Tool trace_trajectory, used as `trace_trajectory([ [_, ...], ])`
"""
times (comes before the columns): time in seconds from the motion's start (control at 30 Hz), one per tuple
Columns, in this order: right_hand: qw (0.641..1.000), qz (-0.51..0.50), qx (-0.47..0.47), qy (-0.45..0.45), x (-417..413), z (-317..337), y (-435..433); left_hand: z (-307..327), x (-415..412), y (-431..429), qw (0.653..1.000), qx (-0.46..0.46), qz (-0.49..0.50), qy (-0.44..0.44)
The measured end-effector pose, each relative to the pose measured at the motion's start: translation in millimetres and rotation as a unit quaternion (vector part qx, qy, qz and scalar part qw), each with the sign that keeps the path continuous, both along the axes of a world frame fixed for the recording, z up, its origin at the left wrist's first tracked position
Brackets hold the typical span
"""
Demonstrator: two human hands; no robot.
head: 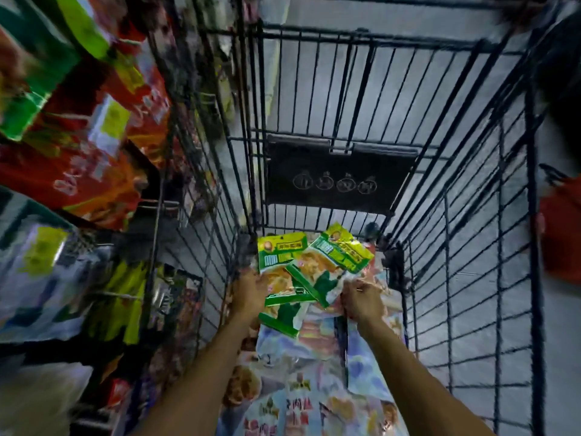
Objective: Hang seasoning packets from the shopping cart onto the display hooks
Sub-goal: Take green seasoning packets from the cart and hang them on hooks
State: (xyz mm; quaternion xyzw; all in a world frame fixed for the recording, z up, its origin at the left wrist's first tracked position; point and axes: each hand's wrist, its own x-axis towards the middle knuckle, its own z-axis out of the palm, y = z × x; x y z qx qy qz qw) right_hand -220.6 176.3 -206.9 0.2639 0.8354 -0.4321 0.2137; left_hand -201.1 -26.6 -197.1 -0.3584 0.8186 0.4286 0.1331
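Both my arms reach down into the black wire shopping cart. My left hand grips the left edge of a bunch of green-and-yellow seasoning packets. My right hand holds the right side of the same bunch, fingers closed on it. The packets fan out above my hands, a little over the cart's load. Beneath them lie several pale blue and orange packets covering the cart's bottom. The display with hanging packets is on the left, blurred; its hooks are hard to make out.
A black child-seat flap with round icons hangs on the cart's far end. Red, green and silver packets crowd the rack at left, close against the cart's side. A red object shows outside the cart at right. Grey floor lies beyond.
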Motion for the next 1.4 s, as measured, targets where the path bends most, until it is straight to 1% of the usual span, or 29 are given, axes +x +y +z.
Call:
trace_trajectory([
  [0.07,1.0,-0.022,-0.004,0.0,-9.7,-16.2,-1.1,-18.5,-14.9,1.7,1.0,-0.014,-0.005,-0.017],
  [0.13,0.998,-0.053,0.01,-0.009,-17.7,-28.6,-2.9,-33.7,-27.7,4.6,1.0,-0.008,-0.015,-0.025],
  [0.2,0.995,-0.099,-0.001,-0.019,-24.4,-37.6,-5.7,-45.5,-37.8,5.0,0.999,-0.007,-0.002,-0.038],
  [0.3,0.989,-0.14,-0.016,-0.043,-35.2,-45.2,-11.6,-55.5,-44.7,4.8,0.998,-0.02,0.05,-0.042],
  [0.4,0.981,-0.186,-0.028,-0.046,-39.2,-44.8,-11.6,-53.8,-42.6,6.9,0.993,0.028,0.114,-0.027],
  [0.5,0.965,-0.246,-0.089,-0.029,-31.5,-34.5,-4.3,-48.5,-40.0,6.9,0.979,0.101,0.168,-0.046],
  [0.57,0.957,-0.257,-0.134,-0.027,-23.8,-24.3,3.4,-44.8,-39.0,7.2,0.974,0.141,0.171,-0.046],
  [0.67,0.946,-0.267,-0.184,-0.013,-11.3,-4.2,12.1,-33.0,-34.4,8.7,0.969,0.181,0.169,-0.019],
  [0.8,0.938,-0.279,-0.205,0.024,3.1,26.2,23.1,-4.1,-21.8,8.4,0.969,0.196,0.151,0.013],
  [0.87,0.925,-0.298,-0.235,0.035,8.6,46.0,26.6,11.2,-11.0,5.3,0.967,0.21,0.143,0.035],
  [0.93,0.914,-0.304,-0.265,0.044,15.8,66.9,28.9,32.7,2.2,3.3,0.966,0.204,0.145,0.055],
  [1.0,0.917,-0.282,-0.277,0.052,25.6,88.3,31.6,52.8,15.7,3.6,0.969,0.186,0.147,0.074],
  [1.1,0.944,-0.198,-0.258,0.059,43.0,122.2,36.7,98.2,38.0,5.4,0.967,0.173,0.161,0.092],
  [1.17,0.951,-0.147,-0.267,0.06,55.2,147.8,40.7,127.3,55.2,6.3,0.965,0.171,0.17,0.108],
  [1.3,0.952,-0.065,-0.294,0.058,81.1,210.7,48.3,202.3,100.6,8.6,0.953,0.148,0.17,0.203],
  [1.4,0.949,0.016,-0.303,0.086,99.3,265.9,49.5,268.9,146.5,12.4,0.936,0.125,0.183,0.275],
])
